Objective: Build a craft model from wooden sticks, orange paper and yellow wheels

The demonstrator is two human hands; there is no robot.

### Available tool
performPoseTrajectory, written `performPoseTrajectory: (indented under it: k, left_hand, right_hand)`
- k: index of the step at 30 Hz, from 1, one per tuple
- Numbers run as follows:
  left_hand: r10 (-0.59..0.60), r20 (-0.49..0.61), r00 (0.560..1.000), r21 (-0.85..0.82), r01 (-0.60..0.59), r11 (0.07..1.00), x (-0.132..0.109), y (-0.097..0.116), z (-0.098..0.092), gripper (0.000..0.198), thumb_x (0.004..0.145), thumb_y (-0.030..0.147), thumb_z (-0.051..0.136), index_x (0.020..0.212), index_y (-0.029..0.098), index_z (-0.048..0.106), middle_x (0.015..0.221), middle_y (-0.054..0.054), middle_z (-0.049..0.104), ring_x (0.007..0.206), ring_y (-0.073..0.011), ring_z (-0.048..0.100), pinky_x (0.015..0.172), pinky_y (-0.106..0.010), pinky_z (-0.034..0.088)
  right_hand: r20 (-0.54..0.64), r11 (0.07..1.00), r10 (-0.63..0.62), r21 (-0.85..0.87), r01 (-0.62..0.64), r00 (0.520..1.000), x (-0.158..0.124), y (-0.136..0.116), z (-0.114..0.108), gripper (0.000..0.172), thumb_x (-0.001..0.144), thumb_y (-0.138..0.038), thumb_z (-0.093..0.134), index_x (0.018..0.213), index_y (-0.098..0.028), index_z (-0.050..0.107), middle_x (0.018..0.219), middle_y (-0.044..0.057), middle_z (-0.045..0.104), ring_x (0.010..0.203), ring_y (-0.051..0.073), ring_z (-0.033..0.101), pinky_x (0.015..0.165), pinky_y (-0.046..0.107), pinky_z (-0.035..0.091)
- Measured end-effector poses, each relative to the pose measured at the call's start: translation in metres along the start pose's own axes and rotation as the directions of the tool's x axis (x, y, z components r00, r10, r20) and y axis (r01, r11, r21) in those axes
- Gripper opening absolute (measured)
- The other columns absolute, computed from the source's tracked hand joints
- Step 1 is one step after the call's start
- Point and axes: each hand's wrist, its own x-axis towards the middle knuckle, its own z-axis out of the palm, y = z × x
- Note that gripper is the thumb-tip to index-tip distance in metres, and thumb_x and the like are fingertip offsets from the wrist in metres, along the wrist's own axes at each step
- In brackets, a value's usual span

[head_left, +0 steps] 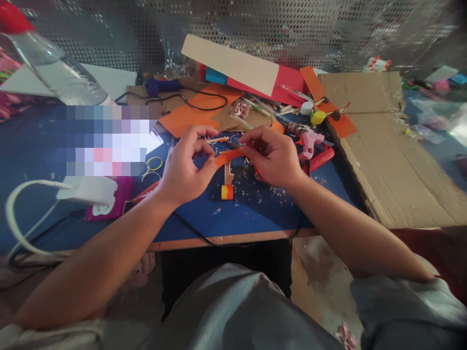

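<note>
Above a blue table (pixel 251 214), my left hand (pixel 186 165) and my right hand (pixel 272 155) both pinch an orange paper strip (pixel 228 156) between thumb and fingers, one at each end. Just under the strip lies a small piece made of wooden sticks (pixel 228 171) with a yellow and orange cap (pixel 226 192) at its near end. Thin wooden sticks (pixel 219 139) lie just behind my fingers. Wood shavings are scattered on the table around the piece.
A pink glue gun (pixel 309 144) and a red tool (pixel 321 159) lie right of my right hand. Orange paper sheets (pixel 189 114), a cardboard sheet (pixel 394 146), a clear bottle (pixel 54 68), a white charger (pixel 87 189) with cable and a black cord (pixel 197 99) crowd the table.
</note>
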Motion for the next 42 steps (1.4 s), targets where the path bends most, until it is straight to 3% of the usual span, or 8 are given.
performPoseTrajectory:
  k: [6,9,12,15,18,23,32,42]
  left_hand:
    - [0.056,-0.186,0.981,-0.105,-0.077,0.992,0.006,-0.009,0.005,0.032,0.108,0.053,0.066,0.126,0.026,0.063,0.097,-0.003,0.069,0.087,-0.0182,0.067,0.081,-0.035,0.059]
    - [0.126,-0.304,0.944,-0.190,-0.189,0.963,0.011,-0.019,0.010,0.043,0.105,0.065,0.072,0.120,0.026,0.065,0.091,-0.002,0.067,0.081,-0.0167,0.066,0.073,-0.032,0.056]
    - [0.116,-0.357,0.927,-0.267,-0.220,0.938,0.014,-0.027,0.012,0.045,0.101,0.066,0.078,0.117,0.026,0.067,0.094,-0.003,0.071,0.082,-0.0162,0.068,0.073,-0.031,0.057]
    - [0.074,-0.330,0.941,-0.330,-0.188,0.925,0.014,-0.029,0.013,0.046,0.100,0.068,0.079,0.119,0.027,0.071,0.094,-0.003,0.073,0.078,-0.0150,0.069,0.069,-0.029,0.057]
    - [0.036,-0.232,0.972,-0.389,-0.127,0.913,0.010,-0.024,0.015,0.048,0.097,0.068,0.082,0.121,0.026,0.075,0.091,-0.003,0.076,0.073,-0.0153,0.072,0.065,-0.029,0.058]
    - [0.008,-0.127,0.992,-0.453,-0.065,0.889,0.007,-0.014,0.014,0.043,0.095,0.061,0.086,0.110,0.021,0.079,0.093,-0.005,0.084,0.082,-0.0209,0.082,0.081,-0.036,0.070]
    - [0.053,-0.123,0.991,-0.489,-0.107,0.866,0.004,-0.011,0.010,0.035,0.096,0.047,0.088,0.116,0.021,0.078,0.107,-0.006,0.086,0.080,-0.0182,0.083,0.080,-0.034,0.072]
    - [0.056,-0.121,0.991,-0.507,-0.110,0.855,0.005,-0.010,0.011,0.023,0.099,0.037,0.084,0.114,0.021,0.080,0.093,-0.004,0.085,0.081,-0.0185,0.084,0.079,-0.033,0.069]
  right_hand:
    - [0.000,0.971,0.119,0.208,-0.117,0.993,0.001,0.003,-0.002,0.049,0.100,-0.072,0.076,0.117,-0.026,0.070,0.084,0.000,0.066,0.059,0.014,0.057,0.054,0.031,0.050]
    - [-0.050,0.945,0.122,0.312,-0.100,0.991,0.004,0.003,-0.001,0.046,0.098,-0.070,0.080,0.111,-0.027,0.071,0.076,-0.003,0.062,0.053,0.012,0.054,0.050,0.029,0.048]
    - [-0.106,0.922,0.120,0.380,-0.071,0.987,0.005,0.002,0.000,0.041,0.096,-0.065,0.085,0.104,-0.026,0.073,0.070,-0.005,0.059,0.051,0.010,0.054,0.047,0.027,0.045]
    - [-0.146,0.917,0.114,0.397,-0.047,0.983,0.005,-0.001,0.001,0.040,0.095,-0.063,0.087,0.100,-0.025,0.074,0.069,-0.005,0.059,0.051,0.010,0.055,0.046,0.026,0.045]
    - [-0.170,0.922,0.097,0.386,-0.025,0.981,0.003,-0.003,0.002,0.041,0.095,-0.064,0.087,0.100,-0.026,0.074,0.070,-0.005,0.061,0.051,0.010,0.055,0.047,0.027,0.045]
    - [-0.165,0.935,0.102,0.354,-0.037,0.981,0.000,-0.004,0.003,0.040,0.096,-0.063,0.086,0.102,-0.025,0.077,0.075,-0.003,0.068,0.053,0.010,0.059,0.050,0.027,0.048]
    - [0.028,0.935,0.134,0.328,-0.136,0.991,-0.004,-0.007,0.000,0.044,0.092,-0.062,0.090,0.116,-0.024,0.084,0.074,-0.001,0.077,0.050,0.013,0.064,0.044,0.027,0.049]
    - [-0.028,0.906,0.210,0.382,-0.184,0.977,-0.005,-0.011,0.003,0.039,0.089,-0.057,0.093,0.110,-0.024,0.088,0.079,0.002,0.084,0.048,0.012,0.065,0.045,0.026,0.051]
